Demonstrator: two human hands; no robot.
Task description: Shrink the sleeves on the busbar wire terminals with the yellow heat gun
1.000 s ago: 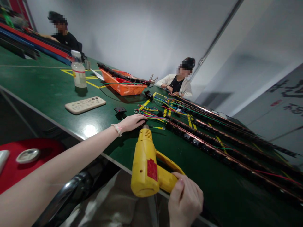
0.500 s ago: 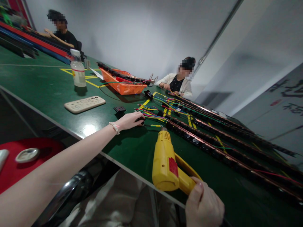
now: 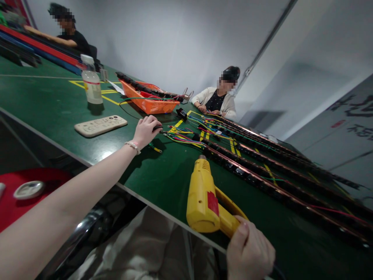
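My right hand (image 3: 250, 249) is wrapped round the handle of a yellow heat gun (image 3: 202, 198), whose metal nozzle points away from me toward the wire ends. Farther off, my left hand (image 3: 146, 131) is closed on a small black part (image 3: 158, 127), mostly covered by the fingers. Below that hand a short green-and-yellow wire (image 3: 155, 148) with a metal terminal sticks out. Just right of the fingers, a fan of coloured wires (image 3: 185, 140) comes from the end of a long black-and-copper strip assembly (image 3: 244, 171) on the green table (image 3: 171, 179).
A phone (image 3: 100, 125) and a bottle (image 3: 92, 83) stand left of my left hand. Behind is an orange basket (image 3: 157, 107) with strips on it. More strip assemblies run off to the right. One co-worker (image 3: 217, 101) sits across the table, another (image 3: 72, 39) at far left.
My left hand has moved left and away from me, and the green-and-yellow wire now lies below it. The black socket by my wrist is no longer visible. The heat gun has hardly moved.
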